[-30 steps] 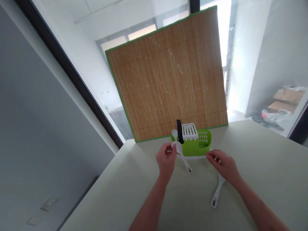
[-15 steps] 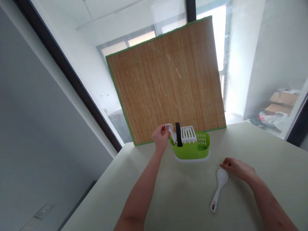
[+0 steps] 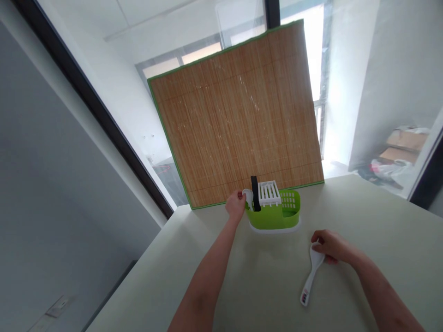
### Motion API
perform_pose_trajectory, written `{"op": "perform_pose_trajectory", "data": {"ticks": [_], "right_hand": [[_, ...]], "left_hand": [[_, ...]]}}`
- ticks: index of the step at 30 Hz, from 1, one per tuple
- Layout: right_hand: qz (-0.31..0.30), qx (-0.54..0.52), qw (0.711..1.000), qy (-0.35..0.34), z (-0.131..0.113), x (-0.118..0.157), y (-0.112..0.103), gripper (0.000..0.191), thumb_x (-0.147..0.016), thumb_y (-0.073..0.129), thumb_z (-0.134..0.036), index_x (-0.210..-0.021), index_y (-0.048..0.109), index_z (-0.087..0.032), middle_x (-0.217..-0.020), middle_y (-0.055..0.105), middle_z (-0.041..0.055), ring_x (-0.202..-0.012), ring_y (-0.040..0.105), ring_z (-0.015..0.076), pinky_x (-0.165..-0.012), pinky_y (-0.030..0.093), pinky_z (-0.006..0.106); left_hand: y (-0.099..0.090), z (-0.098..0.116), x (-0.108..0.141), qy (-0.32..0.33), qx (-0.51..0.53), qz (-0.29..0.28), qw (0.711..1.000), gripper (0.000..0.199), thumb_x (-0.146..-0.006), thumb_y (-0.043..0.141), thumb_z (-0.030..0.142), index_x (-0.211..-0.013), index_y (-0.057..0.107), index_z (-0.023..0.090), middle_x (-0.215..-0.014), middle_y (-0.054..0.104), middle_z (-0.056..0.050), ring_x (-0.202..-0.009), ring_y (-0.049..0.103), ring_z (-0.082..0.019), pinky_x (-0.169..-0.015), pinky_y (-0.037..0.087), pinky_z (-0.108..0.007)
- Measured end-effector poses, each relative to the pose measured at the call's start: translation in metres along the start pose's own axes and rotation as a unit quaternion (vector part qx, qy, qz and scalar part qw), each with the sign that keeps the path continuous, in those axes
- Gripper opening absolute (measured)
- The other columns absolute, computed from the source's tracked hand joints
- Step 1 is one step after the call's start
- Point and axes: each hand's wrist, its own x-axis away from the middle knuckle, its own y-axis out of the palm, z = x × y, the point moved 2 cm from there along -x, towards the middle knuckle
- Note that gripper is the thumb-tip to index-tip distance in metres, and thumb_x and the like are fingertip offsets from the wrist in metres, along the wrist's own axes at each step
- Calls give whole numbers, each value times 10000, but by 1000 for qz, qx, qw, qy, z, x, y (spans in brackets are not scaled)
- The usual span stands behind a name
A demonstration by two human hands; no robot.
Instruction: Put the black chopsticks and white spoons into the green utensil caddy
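Your left hand [image 3: 236, 204] pinches a white plastic spoon [image 3: 249, 197], bowl up, in the nine-o'clock end of a green oval plastic basket [image 3: 272, 218]. At the basket's five o'clock, your right hand [image 3: 329, 246] touches a flat-lying white plastic rice spoon [image 3: 314, 267]; whether pinching, I can't tell. Its handle label [image 3: 304, 297] is too small to read.

I saw white daylight glaring through the window [image 3: 315, 55] at the back. Thin glints streaked the bamboo mat [image 3: 224, 133], soft shadows lay on the pale table [image 3: 270, 281], the left-hand wall [image 3: 69, 207] was dim, and far-right boxes [image 3: 403, 142] looked hazy.
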Motion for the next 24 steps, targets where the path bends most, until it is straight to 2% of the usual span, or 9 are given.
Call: {"op": "perform_pose_trajectory", "data": {"ticks": [4,8,11,15,18,20,22,24], "right_hand": [[-3,-16,1000,-9,-5,1,3,110,-709,534,-128,-817,539,-152,-521,537,-51,-333,525,95,-280,355,163],[10,-30,999,-29,-11,1,1,170,-695,532,-98,-853,540,-159,-648,602,-28,-335,506,58,-312,366,156],[25,-41,996,-73,-17,2,0,210,-703,505,-86,-889,555,-167,-680,605,-29,-363,513,53,-362,400,162],[38,-19,994,-103,-20,2,3,238,-693,490,-68,-888,577,-174,-697,612,-30,-388,521,53,-395,417,166],[32,-2,997,-74,-17,0,7,225,-686,512,-76,-881,585,-163,-721,630,-11,-374,512,51,-368,390,163],[19,2,998,-54,-15,-1,10,180,-684,532,-98,-846,591,-148,-662,633,-3,-354,509,68,-335,360,167],[5,6,999,-49,-16,-1,12,107,-690,539,-123,-777,599,-139,-528,597,-16,-337,509,93,-326,350,176],[1,11,998,-62,-21,1,12,69,-703,544,-149,-727,609,-148,-428,542,-38,-342,508,103,-361,374,187]], "left_hand": [[2,0,3,13,-31,-10,999,194,-828,523,320,-933,646,214,-913,660,-60,-896,593,-212,-726,422,-296],[1,2,9,45,-91,-21,995,251,-850,493,339,-1020,638,224,-1028,614,-90,-1013,536,-233,-776,415,-305],[-4,4,11,71,-140,-35,987,313,-862,470,383,-1095,616,233,-1065,587,-102,-1029,521,-246,-777,424,-312],[-16,6,20,83,-108,10,991,381,-866,467,381,-1217,531,247,-1141,554,-102,-1057,513,-239,-797,433,-314],[-24,5,42,124,-48,64,989,337,-875,454,317,-1190,542,234,-1127,565,-90,-1044,525,-208,-842,428,-305],[-24,3,66,166,-8,77,983,312,-870,465,285,-1160,561,225,-1097,579,-84,-1025,537,-193,-869,424,-305],[-22,1,92,200,28,67,977,289,-862,479,264,-1130,580,225,-1075,588,-79,-1020,543,-188,-875,427,-307],[-17,-1,117,208,60,29,976,268,-854,492,251,-1101,594,231,-1051,598,-69,-972,562,-174,-855,443,-299]]}}
